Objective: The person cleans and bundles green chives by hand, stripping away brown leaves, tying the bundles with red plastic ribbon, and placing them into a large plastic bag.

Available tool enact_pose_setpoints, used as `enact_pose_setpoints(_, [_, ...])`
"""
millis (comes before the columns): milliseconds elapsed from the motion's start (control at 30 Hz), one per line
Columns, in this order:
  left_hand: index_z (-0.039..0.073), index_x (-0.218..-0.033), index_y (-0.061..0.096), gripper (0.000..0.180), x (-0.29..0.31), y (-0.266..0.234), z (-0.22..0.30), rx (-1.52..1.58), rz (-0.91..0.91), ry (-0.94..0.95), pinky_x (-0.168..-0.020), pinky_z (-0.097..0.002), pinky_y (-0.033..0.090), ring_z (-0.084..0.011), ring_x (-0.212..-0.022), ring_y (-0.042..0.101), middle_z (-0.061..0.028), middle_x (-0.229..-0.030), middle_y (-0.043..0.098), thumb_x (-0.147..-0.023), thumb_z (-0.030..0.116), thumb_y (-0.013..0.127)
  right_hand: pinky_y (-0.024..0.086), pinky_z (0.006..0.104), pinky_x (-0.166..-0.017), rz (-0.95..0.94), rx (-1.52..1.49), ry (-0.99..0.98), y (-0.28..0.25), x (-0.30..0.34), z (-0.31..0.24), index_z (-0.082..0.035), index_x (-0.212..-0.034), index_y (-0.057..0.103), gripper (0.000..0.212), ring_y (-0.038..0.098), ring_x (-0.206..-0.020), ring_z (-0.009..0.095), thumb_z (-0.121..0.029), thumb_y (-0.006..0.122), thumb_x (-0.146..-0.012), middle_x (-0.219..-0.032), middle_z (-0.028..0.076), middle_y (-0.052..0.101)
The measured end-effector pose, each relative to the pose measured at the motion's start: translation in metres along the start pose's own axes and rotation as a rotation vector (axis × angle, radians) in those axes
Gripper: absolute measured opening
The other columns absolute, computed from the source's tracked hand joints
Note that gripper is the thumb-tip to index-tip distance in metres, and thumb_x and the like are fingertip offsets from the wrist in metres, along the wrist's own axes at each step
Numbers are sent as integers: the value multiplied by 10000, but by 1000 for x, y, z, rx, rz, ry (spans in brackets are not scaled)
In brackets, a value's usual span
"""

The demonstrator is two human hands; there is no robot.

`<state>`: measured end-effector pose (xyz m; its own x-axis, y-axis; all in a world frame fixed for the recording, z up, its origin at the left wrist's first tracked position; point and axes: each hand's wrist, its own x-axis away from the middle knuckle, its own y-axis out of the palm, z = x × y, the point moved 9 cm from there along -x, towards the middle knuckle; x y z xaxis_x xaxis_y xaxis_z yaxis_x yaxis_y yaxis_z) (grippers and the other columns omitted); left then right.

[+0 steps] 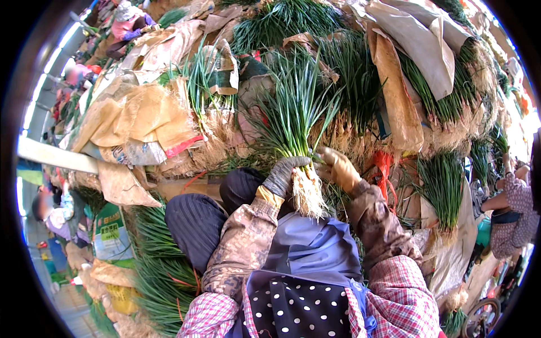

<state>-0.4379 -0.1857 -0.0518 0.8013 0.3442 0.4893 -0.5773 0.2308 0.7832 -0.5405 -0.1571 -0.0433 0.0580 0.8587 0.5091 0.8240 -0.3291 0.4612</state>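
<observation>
Broadly, piled green bundles (282, 25) bank up ahead of you, partly covered by brown sacking (135, 112), with a further green stack (160, 281) low on your left and a co-worker (510, 217) cut off at the right rim. Upright before your lap (313, 242) is the rooted green bunch (304, 132), a red strip (383, 169) lying to its right. Your gloved left hand (284, 176) clamps and partly hides its stems; your gloved right hand (341, 169) is at its right side, fingertips unclear, grip undeterminable.
</observation>
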Motion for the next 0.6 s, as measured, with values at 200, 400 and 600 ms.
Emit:
enact_pose_setpoints(200, [-27, -990, 529, 293, 18, 27, 14, -70, -81, 129, -664, -347, 522, -240, -711, 613, -142, -816, 610, -750, 130, 588, 480, 349, -733, 39, -416, -79, 18, -40, -9, -37, -1106, 460, 339, 566, -849, 188, -241, 538, -847, -937, 63, 578])
enact_pose_setpoints(400, [-24, -992, 530, 293, 21, 17, 11, -34, -48, 79, -677, -354, 522, -248, -729, 618, -159, -839, 614, -753, 137, 585, 478, 252, -491, 197, -156, 6, 18, -23, 10, 1, -946, 554, 200, 578, -682, 145, -87, 604, -773, -823, 73, 610])
enact_pose_setpoints(600, [-26, -913, 568, 221, 2, -10, 0, -100, 68, 66, -566, -322, 504, -205, -595, 585, -107, -723, 602, -721, 80, 598, 430, 226, -397, 407, -56, -48, -20, -44, 0, 22, -880, 535, 116, 508, -483, 125, 15, 564, -768, -666, 63, 562])
